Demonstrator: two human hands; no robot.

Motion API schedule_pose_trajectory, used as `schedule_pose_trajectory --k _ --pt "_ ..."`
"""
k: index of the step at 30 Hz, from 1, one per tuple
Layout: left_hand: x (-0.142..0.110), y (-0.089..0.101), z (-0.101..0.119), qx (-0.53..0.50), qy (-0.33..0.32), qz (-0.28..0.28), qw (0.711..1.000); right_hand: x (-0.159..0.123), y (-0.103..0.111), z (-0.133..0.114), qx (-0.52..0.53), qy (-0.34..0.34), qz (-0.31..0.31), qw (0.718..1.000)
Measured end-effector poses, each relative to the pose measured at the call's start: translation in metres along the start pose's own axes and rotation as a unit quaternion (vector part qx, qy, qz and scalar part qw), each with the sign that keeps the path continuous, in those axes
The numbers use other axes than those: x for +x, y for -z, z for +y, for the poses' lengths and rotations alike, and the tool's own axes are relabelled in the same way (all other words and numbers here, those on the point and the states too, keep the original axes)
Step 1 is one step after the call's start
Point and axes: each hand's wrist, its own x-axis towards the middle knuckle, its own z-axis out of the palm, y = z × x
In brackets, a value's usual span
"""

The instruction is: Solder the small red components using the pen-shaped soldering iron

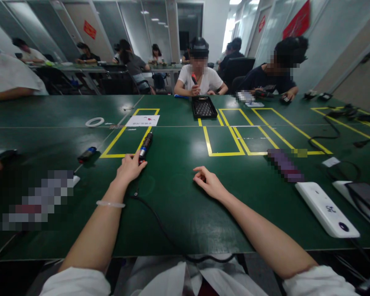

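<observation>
In the foreground are two hands (129, 168) (211, 185), the left touching one tool (146, 144).

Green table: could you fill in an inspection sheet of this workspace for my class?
Surface: green table marked with yellow outlines.
Things in use: black cylindrical tool, apparently an electric screwdriver.
Clutter: white card, white ring, white device at right.
Hands: left hand at the tool's near end, grip unclear; right hand loosely curled, nothing seen in it.
Cables: black cable between the forearms, running to the near edge.
Surroundings: white-shirted co-worker opposite, behind a black tray.
</observation>
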Motion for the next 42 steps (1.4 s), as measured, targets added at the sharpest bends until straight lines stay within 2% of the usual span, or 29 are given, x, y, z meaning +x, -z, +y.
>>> schedule_pose_trajectory --k 6,9,11,16,24,26,29,31,33,36,39,42 --pt "0.016 0.007 -0.06 -0.005 0.068 -0.011 0.998 -0.001 0.0 -0.001 -0.008 0.0 -0.002 1.0" --pt "0.016 0.013 -0.076 -0.003 0.1 -0.021 0.995 0.0 0.001 -0.002 -0.011 0.004 -0.004 1.0" --pt "0.013 0.016 -0.08 0.002 0.106 -0.004 0.994 0.0 0.001 -0.002 -0.017 0.006 -0.005 1.0" --pt "0.002 0.017 -0.07 0.019 0.072 0.073 0.995 0.0 0.001 -0.003 -0.022 0.007 -0.01 1.0" --pt "-0.003 0.017 -0.061 0.007 0.108 0.1 0.989 0.0 0.001 -0.005 -0.03 0.016 -0.011 0.999" --pt "-0.003 0.017 -0.058 0.006 0.112 0.125 0.986 0.0 0.001 -0.005 -0.033 0.017 -0.011 0.999" --pt "-0.005 0.02 -0.038 -0.017 0.079 0.189 0.979 0.0 0.001 -0.005 -0.031 0.014 -0.01 0.999" --pt "-0.011 0.022 -0.01 -0.093 0.016 0.203 0.975 0.0 0.001 -0.005 -0.026 0.011 -0.01 1.0" --pt "-0.022 0.022 0.027 -0.201 -0.097 0.157 0.962 0.0 0.001 -0.006 -0.017 0.009 -0.01 1.0" --pt "-0.047 0.02 0.084 -0.3 -0.245 0.037 0.921 0.0 0.002 -0.007 0.017 0.01 -0.01 1.0" --pt "-0.069 0.016 0.124 -0.382 -0.292 -0.099 0.871 -0.001 0.002 -0.007 0.085 0.004 -0.029 0.996" --pt "-0.082 0.011 0.137 -0.465 -0.296 -0.229 0.803 -0.001 0.0 -0.008 0.139 0.005 -0.068 0.988"
